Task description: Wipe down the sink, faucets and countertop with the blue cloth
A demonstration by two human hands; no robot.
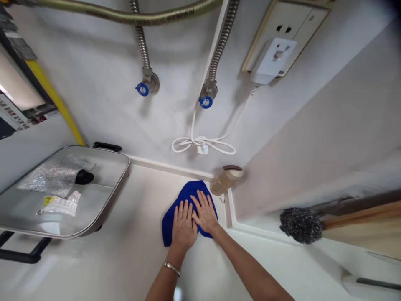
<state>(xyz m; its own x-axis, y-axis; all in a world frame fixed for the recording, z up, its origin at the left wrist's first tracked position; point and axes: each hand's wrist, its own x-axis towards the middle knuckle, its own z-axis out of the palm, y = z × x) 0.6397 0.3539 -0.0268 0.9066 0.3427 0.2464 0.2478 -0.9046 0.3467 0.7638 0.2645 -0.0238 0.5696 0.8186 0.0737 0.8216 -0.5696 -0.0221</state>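
Note:
A blue cloth (169, 221) lies spread on the white cabinet floor (140, 263), near the back corner. My left hand (184, 225), with a bracelet at the wrist, rests flat on it, fingers stretched out. Beside it, my right hand (205, 212) also presses flat on the cloth, its fingers spread. The thumbs meet near the middle of the cloth, and neither hand grasps it. Just past the right fingertips stands a clear jar with a pale lid (226, 180), close to the cloth's edge.
At left sits a glass-topped pan (103, 209) with black handles, bubble wrap on it. Two blue-handled valves (143, 89) and a bundled white cord (200, 142) are on the back wall. A plug (272, 60) fills part of the outlet. A steel-wool scrubber (300, 225) hangs at right.

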